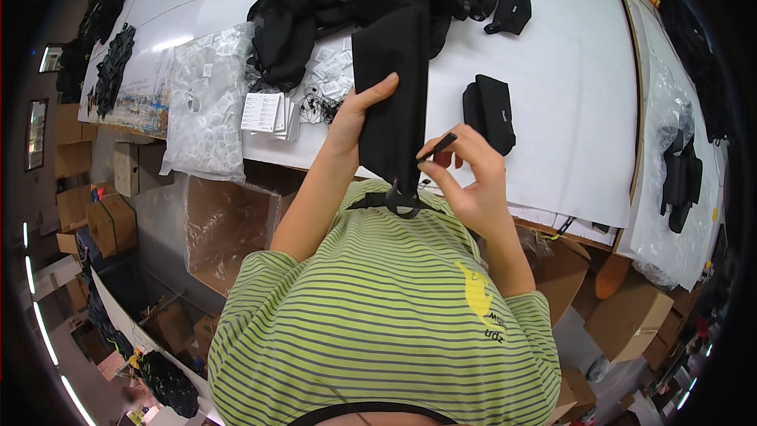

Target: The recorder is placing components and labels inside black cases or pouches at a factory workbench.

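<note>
A long, flat black fabric bag (398, 55) stands upright in front of my chest, its lower end near my shirt. My left hand (353, 122) grips its left side, thumb on the front face and fingers behind. Beside the bag's lower right edge, my right hand (471, 170) pinches a short black strap (438, 147) between thumb and fingers. Whether that strap is joined to the bag I cannot tell. A black plastic ring or buckle (404, 203) on webbing hangs at the bag's bottom, against my shirt.
Black bags (315, 0) are heaped at the table's far side. A folded black pouch (490, 114) lies to the right. Left of my hands are stacked white cards (264, 113), loose labels, black cords (317, 106) and a clear plastic bag (206, 102) of tags. Cardboard boxes (627, 319) stand below the table.
</note>
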`<move>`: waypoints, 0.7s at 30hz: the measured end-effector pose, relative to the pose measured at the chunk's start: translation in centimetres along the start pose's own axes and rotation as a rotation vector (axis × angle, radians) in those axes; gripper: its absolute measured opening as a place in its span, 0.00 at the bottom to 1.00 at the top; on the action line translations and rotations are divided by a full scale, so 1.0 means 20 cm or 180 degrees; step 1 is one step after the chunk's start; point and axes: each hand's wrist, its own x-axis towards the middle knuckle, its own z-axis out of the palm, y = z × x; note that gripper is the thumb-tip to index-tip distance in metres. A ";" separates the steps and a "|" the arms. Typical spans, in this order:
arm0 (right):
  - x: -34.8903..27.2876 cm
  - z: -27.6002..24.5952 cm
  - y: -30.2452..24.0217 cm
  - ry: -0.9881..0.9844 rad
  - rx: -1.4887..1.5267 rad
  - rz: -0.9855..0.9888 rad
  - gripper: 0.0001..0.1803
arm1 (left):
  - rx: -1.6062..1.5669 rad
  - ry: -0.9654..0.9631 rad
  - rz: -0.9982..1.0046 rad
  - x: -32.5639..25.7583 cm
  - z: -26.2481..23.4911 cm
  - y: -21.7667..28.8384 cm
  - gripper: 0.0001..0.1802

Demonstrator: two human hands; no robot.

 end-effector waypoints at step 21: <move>0.04 0.04 -0.06 0.0342 -0.0201 -0.0072 0.06 | 0.0549 -0.0081 0.0299 -0.06 0.02 0.01 0.18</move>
